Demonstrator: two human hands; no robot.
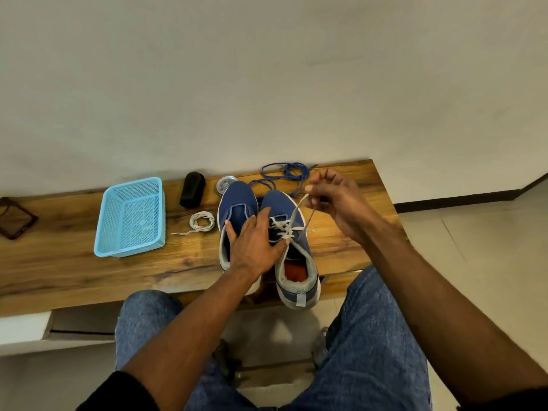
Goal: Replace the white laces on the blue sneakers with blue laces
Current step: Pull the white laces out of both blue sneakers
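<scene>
Right sneaker (292, 250): sitting on the worktop (74, 262) w/ heel toward the person, white lace (284, 228) only partly threaded, upper eyelets.
Right hand (335, 200): pinching both lace ends, fingers curled round them, pulling up & away past the toe, probably to be drawing the lace out of the eyelets.
Left hand (255, 241): lying flat w/ fingers spread wide across both shoes, thumb by the laced eyelets, gripping nothing; likely pressing so the shoe isn't lifting w/ the pull.
Left sneaker (235, 215): sitting just beside its pair, eyelets looking bare (mostly hidden under the hand).
Loose white lace (201, 222): lying coiled left of the shoes, apart from them.
Blue laces (284, 173): waiting tangled behind the toes, near the right hand; could be snagging the pulled ends.
Around: blue basket (132, 218) further left, black case (192, 189) & round tin (224, 185) at the back edge.
</scene>
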